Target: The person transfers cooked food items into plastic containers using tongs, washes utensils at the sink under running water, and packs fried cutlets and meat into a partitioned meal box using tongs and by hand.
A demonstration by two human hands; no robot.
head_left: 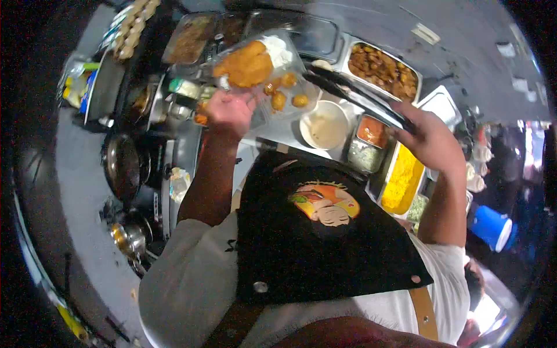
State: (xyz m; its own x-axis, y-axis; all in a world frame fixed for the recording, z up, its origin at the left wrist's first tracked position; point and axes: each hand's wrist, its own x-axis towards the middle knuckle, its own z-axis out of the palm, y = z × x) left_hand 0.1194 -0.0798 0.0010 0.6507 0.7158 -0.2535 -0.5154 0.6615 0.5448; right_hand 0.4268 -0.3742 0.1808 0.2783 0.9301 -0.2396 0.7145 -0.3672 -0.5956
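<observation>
My left hand (pixel 231 113) grips the near edge of a clear plastic takeaway container (pixel 262 110), its fingers partly hidden. Inside it lie a breaded cutlet (pixel 245 65), white rice (pixel 277 51) and several small browned potatoes (pixel 278 102). In my right hand (pixel 430 136) is a pair of black-handled tongs (pixel 371 105), pointing left toward the container. Their tips are beside its right side; whether they hold anything I cannot make out. Just beyond the tongs is a metal tray of browned potato chunks (pixel 383 69). Below them stands a white bowl (pixel 325 124) with pale liquid.
To the right are a pan of red sauce (pixel 372 131), a yellow rice tray (pixel 401 178) and a blue container (pixel 491 227). Pans (pixel 123 167) and a pot (pixel 131 235) stand at left. Egg cartons (pixel 136 29) are at upper left, a lidded tray (pixel 294 35) at the back.
</observation>
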